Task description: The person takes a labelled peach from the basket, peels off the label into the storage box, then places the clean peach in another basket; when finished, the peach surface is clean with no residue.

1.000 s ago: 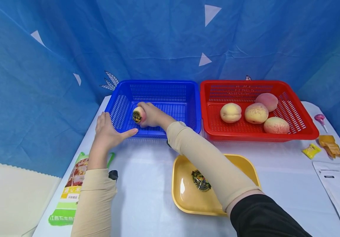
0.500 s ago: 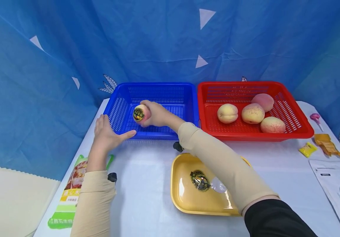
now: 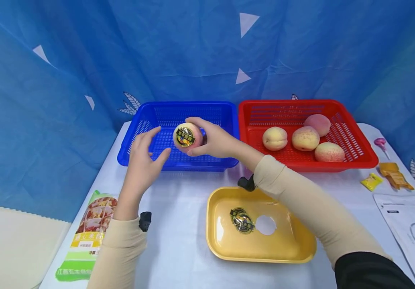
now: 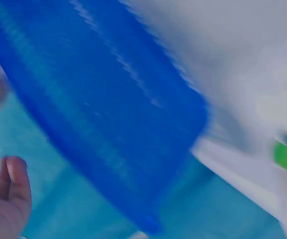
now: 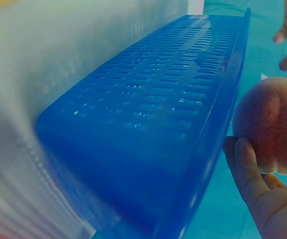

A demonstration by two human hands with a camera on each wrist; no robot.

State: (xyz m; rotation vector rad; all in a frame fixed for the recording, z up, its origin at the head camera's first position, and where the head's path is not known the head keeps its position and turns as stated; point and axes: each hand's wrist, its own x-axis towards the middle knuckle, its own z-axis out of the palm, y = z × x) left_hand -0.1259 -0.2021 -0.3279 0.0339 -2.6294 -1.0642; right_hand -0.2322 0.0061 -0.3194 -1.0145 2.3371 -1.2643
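My right hand (image 3: 216,138) grips a pale pink-yellow peach (image 3: 188,137) that bears a round black-and-gold sticker (image 3: 185,137) on the side facing my left hand. Hand and peach are above the blue basket (image 3: 207,163). In the right wrist view the peach (image 5: 270,124) sits between thumb and fingers, over the basket's rim. My left hand (image 3: 144,158) is held up at the basket's left front, thumb and fingers spread apart, a gap between it and the peach. The blurred left wrist view shows fingertips (image 4: 16,181) beside the blue basket (image 4: 108,99).
Several peaches lie in a red basket (image 3: 308,165) on the right. A yellow tray (image 3: 276,249) in front holds a sticker (image 3: 242,220) and a white disc (image 3: 266,225). A food bag (image 3: 88,237) lies left; a lollipop (image 3: 381,143), wrapped sweets (image 3: 371,182) and a white pouch (image 3: 409,228) lie right.
My right hand has lifted the peach from inside the blue basket and moved it right, towards me. My left hand has left the basket's left front rim and risen to the right.
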